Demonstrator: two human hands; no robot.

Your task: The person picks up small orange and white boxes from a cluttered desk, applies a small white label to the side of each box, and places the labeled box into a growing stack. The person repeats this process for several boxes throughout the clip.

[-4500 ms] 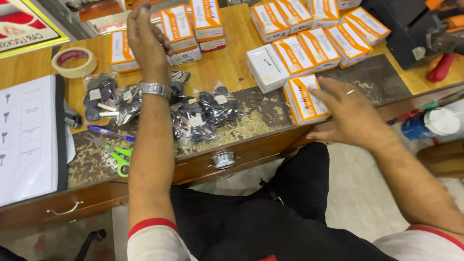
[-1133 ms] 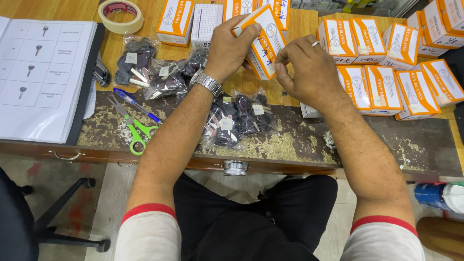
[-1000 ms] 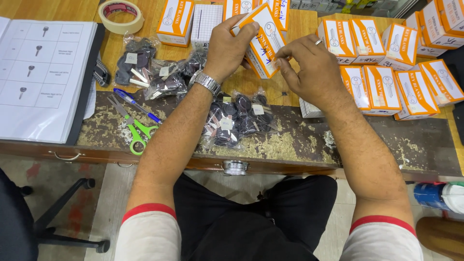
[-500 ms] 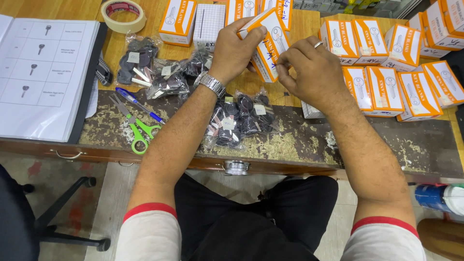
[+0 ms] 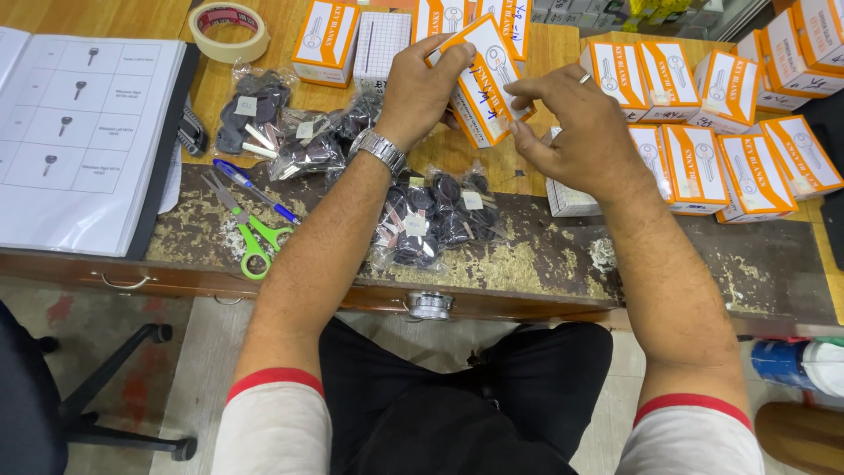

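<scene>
Head camera looks down on the left hand [image 5: 420, 88], which is clamped on a small orange and white box [image 5: 483, 79], thumb and fingers wrapped around its upper left end so that the box is held tilted above the wooden desk [image 5: 492, 158]. A metal wristwatch [image 5: 381, 149] sits on that wrist. The right hand [image 5: 585, 132] is just beside the box's right edge, its fingers curled and partly spread, the fingertips [image 5: 519, 123] touching or nearly touching the lower corner of the box; whether they actually pinch it I cannot tell. A ring [image 5: 585, 77] shows on one finger of this hand. Below the two hands, on the worn dark strip of the desk front, lies a heap of clear plastic bags with dark key heads [image 5: 431, 220], and a second cluster of such bags [image 5: 281, 132] lies to the left of the left forearm. Near that cluster are a blue pen [image 5: 255, 189] and green-handled scissors [image 5: 242, 233]. Farther left an open binder of pages with key pictures [image 5: 79, 141] rests on the desk, with a roll of tape [image 5: 230, 31] above it. To the right of the right hand, rows of matching orange and white boxes [image 5: 703, 149] lie side by side, and more stand along the top edge.
</scene>
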